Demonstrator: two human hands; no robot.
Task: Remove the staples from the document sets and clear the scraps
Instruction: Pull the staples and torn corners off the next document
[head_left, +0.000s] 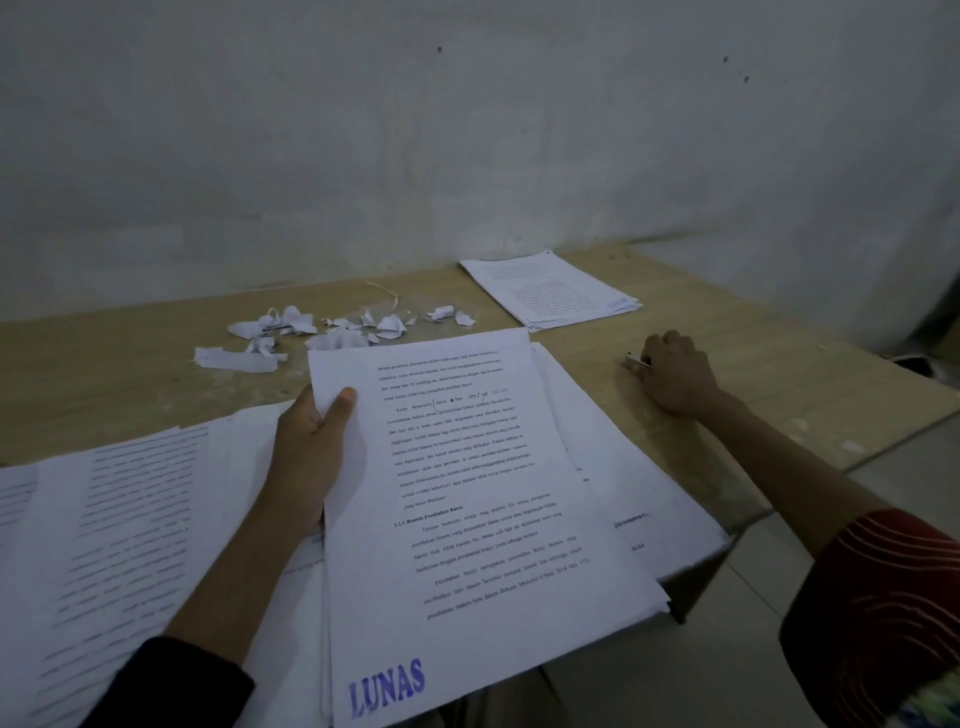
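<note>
The left hand (306, 457) grips a document set (467, 493) by its left edge, thumb pressed flat on the top sheet and the fingers curled underneath. The set is lifted and tilted above a stack (623, 467) lying on the surface (779, 374). Its top page is printed text with a blue stamp (387, 686) reading "LUNAS" at the near corner.

The right hand (675, 371) rests knuckles-up on the surface to the right of the set, well apart from it. Its fingers are curled round a small metal piece (635, 357) that sticks out past them; what it is cannot be told.

Torn white scraps (332, 332) lie scattered on the surface just beyond the set's far edge. More printed sheets (119, 519) are spread to the left of the left hand. 1 further pile (556, 293) sits near the wall (467, 130), beyond the right hand.
</note>
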